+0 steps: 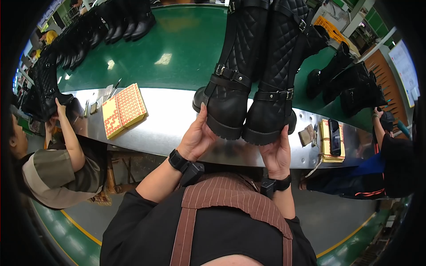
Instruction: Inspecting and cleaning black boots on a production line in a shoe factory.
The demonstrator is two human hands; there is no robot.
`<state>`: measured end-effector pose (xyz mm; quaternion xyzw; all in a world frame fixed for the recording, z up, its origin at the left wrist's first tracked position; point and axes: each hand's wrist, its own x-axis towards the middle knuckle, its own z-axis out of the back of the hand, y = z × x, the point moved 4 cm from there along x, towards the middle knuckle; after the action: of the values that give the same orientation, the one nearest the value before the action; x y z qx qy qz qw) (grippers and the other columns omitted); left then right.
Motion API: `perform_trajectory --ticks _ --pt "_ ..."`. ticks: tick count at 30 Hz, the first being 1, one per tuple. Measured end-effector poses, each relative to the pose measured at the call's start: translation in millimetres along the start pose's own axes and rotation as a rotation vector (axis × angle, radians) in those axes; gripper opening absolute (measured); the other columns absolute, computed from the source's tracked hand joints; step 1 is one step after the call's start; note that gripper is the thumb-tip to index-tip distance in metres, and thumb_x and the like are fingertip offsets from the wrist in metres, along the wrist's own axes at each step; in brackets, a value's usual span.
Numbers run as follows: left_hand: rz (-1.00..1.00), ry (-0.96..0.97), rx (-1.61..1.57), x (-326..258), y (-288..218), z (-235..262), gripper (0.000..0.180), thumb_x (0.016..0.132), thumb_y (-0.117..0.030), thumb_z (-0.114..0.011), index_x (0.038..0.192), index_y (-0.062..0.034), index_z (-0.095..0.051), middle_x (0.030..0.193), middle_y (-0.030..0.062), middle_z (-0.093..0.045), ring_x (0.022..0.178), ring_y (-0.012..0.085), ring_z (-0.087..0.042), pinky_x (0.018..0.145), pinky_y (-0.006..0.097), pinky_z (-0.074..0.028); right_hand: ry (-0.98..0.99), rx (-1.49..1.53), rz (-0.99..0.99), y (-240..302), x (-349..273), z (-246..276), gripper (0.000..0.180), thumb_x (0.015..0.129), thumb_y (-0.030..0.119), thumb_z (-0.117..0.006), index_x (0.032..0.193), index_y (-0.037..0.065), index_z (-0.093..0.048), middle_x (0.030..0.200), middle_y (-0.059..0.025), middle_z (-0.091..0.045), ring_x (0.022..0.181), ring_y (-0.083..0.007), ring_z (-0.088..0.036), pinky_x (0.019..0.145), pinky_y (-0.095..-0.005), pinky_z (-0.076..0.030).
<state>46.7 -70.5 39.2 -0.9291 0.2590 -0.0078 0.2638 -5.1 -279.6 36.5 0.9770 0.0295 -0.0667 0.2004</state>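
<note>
Evidently, both boots in hand are whole pairs of parts: soles on, straps buckled, shafts upright; whatever is left to do on them does not show. Nearest, at six o'clock, hangs a brown pinstriped apron [235,195] of woven cloth. Just off the dial's centre toward eight o'clock, the left hand [195,141] grips the left boot [228,104] low down, thumb against its side and fingers curled toward the sole, their tips partly hidden. At four o'clock the right hand [276,155] cups the right boot [267,117] the same way. The two boots stand close together from the centre toward one o'clock: black, leather-like, smooth and rounded at the foot, diamond-quilted above, with silvery buckles and ridged soles.

Beneath runs a shiny metal strip [173,113]. Between nine and ten o'clock lies a squared stack of sheets [124,111], yellow with red discs; at three, a flat black device [333,137] rests on a yellow bundle [325,144].

Farther out, the glossy green bench top [182,53] bears dark boots [126,22] around ten and eleven o'clock and more black boots [353,86] between two and three. Toward nine, a co-worker [64,177] holds another boot [47,84].
</note>
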Motion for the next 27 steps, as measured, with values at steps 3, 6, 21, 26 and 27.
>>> perform_trajectory --ticks 3,6,21,26,27 --pt "0.021 -0.011 -0.002 0 1 0 0.061 0.101 -0.051 -0.039 0.144 -0.0084 -0.036 0.141 0.0102 -0.051 0.128 0.0218 -0.051 0.107 0.040 -0.043 0.012 0.008 -0.006 -1 0 -1 0.050 0.101 0.037 -0.049 0.142 0.010 -0.042 0.143 -0.0106 -0.049 0.130 -0.0298 -0.049 0.109 -0.0477 -0.040" --pt "0.050 0.050 -0.049 0 3 -2 0.062 0.100 -0.052 -0.038 0.144 -0.0085 -0.037 0.140 0.0107 -0.051 0.127 0.0223 -0.052 0.107 0.041 -0.043 -0.007 0.002 -0.007 -2 -2 -1 0.050 0.101 0.038 -0.049 0.142 0.010 -0.043 0.143 -0.0115 -0.049 0.130 -0.0298 -0.048 0.110 -0.0480 -0.040" --pt "0.246 0.098 -0.456 -4 18 -5 0.069 0.097 -0.061 -0.039 0.145 -0.0116 -0.041 0.143 0.0100 -0.049 0.130 0.0265 -0.050 0.113 0.045 -0.036 0.204 -0.217 -0.100 -10 -6 -3 0.064 0.098 0.048 -0.049 0.146 0.006 -0.037 0.146 -0.0112 -0.046 0.133 -0.0282 -0.045 0.109 -0.0408 -0.039" --pt "0.096 0.228 -0.387 3 12 -3 0.061 0.098 -0.054 -0.039 0.142 -0.0120 -0.047 0.137 0.0111 -0.055 0.123 0.0251 -0.055 0.110 0.044 -0.039 0.057 -1.210 0.411 15 1 -7 0.109 0.072 0.021 -0.083 0.153 0.003 -0.013 0.143 -0.0153 -0.037 0.131 -0.0264 -0.040 0.106 -0.0410 -0.036" --pt "0.162 0.225 -0.385 4 11 -2 0.058 0.099 -0.051 -0.039 0.141 -0.0112 -0.048 0.134 0.0111 -0.058 0.120 0.0242 -0.058 0.108 0.044 -0.041 0.089 -1.403 0.530 23 0 -16 0.103 0.070 0.010 -0.079 0.151 0.002 -0.017 0.140 -0.0152 -0.040 0.128 -0.0228 -0.044 0.106 -0.0395 -0.037"
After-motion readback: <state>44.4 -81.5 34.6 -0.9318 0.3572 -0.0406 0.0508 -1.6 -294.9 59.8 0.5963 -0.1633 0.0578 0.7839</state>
